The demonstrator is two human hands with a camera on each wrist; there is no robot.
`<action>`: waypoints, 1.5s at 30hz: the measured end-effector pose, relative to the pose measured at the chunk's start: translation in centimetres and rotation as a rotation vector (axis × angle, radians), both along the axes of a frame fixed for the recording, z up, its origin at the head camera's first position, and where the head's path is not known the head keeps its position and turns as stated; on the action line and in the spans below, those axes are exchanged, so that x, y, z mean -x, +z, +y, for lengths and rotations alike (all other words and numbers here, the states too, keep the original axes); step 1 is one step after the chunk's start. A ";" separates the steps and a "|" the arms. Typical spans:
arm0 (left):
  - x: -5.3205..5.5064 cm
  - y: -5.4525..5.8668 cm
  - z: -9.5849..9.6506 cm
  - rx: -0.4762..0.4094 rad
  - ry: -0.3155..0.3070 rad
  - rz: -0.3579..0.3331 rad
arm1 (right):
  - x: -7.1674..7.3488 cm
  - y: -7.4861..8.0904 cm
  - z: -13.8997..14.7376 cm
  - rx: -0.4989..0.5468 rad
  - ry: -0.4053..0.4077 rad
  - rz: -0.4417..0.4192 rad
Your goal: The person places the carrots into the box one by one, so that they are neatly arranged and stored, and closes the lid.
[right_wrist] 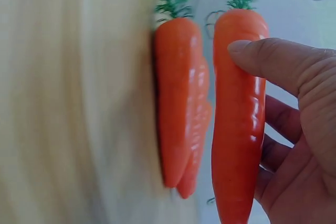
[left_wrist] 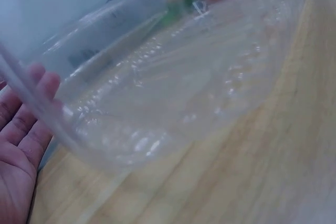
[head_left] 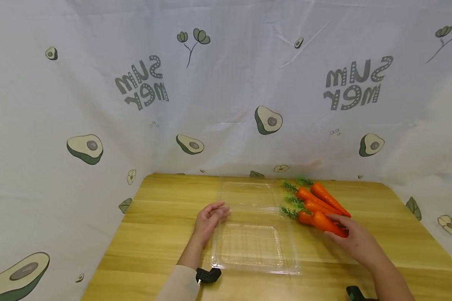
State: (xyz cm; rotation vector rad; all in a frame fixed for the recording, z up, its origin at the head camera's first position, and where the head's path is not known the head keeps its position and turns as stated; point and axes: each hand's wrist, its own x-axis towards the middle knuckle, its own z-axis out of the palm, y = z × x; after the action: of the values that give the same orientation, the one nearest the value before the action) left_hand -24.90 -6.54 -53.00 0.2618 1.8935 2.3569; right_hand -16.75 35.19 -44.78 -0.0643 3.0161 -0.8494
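Observation:
In the head view my right hand [head_left: 355, 240] holds an orange carrot [head_left: 323, 221] with a green leafy top. The right wrist view shows the thumb lying along this carrot [right_wrist: 239, 114], with the fingers behind it, raised off the table. Several similar carrots [head_left: 329, 197] lie beside it, tops pointing left. A clear plastic clamshell box [head_left: 256, 269] lies opened flat, its lid [head_left: 246, 184] towards the back. My left hand [head_left: 207, 223] is at the box's left side, near the hinge. The left wrist view has its fingers [left_wrist: 31, 121] extended against the clear wall.
The wooden table [head_left: 135, 251] meets a white printed curtain [head_left: 226, 104] at its back, and more curtain hangs at both sides. A black wrist device [head_left: 209, 276] sits at the left wrist, and another [head_left: 355, 292] shows near the right forearm.

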 end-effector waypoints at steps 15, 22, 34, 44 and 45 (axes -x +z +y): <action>-0.1 0.4 0.1 -0.016 0.013 -0.023 | 0.9 1.5 -5.2 0.081 0.033 0.154; -0.1 0.4 0.0 -0.013 0.010 -0.016 | 1.2 1.8 -7.6 0.183 0.065 0.123; 0.0 0.0 0.2 0.002 0.030 -0.010 | 1.2 1.9 -11.1 0.264 0.139 0.120; -0.2 0.1 0.3 0.018 0.044 0.003 | 1.1 1.3 -13.3 0.349 0.265 0.144; -0.3 0.1 0.3 0.019 0.046 0.000 | 1.1 1.3 -13.5 0.360 0.274 0.143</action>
State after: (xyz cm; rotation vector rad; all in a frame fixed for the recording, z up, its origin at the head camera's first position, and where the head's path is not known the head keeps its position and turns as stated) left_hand -24.64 -6.20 -52.88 0.2199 1.9419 2.3658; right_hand -17.88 21.70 -43.51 -0.5466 2.8364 -1.3879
